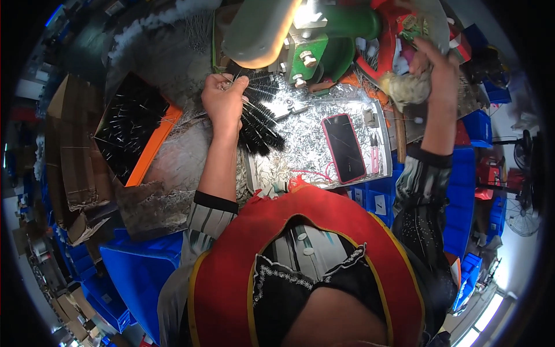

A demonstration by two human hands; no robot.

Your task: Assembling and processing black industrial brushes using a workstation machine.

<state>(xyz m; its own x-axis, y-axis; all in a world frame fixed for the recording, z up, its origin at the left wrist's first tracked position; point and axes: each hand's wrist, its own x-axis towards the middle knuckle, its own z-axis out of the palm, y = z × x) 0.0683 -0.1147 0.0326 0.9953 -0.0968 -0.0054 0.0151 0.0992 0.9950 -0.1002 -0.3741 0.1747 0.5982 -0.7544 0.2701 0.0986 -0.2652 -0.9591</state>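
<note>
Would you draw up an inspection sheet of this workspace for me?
Surface: shallow grey tray, strewn with silvery metal clippings.
Job's things: black-bristled wire brushes; more in an orange-walled open box.
Clutter: dark-screened phone in pinkish-red case, pink-handled snips, on tray.
Hands: bare left hand closed on brushes; bare right hand beside a pale, cloth-like bundle, grip unclear.
Cables: thin pinkish-red cord on tray, kind unclear.
Surroundings: green metal machine, blue plastic bins, brown cardboard box.

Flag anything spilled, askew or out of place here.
Shiny scraps lie strewn across the pale tray, near the black brushes in the left hand. A phone lies among them: an odd spot, with loose debris around it.
</note>
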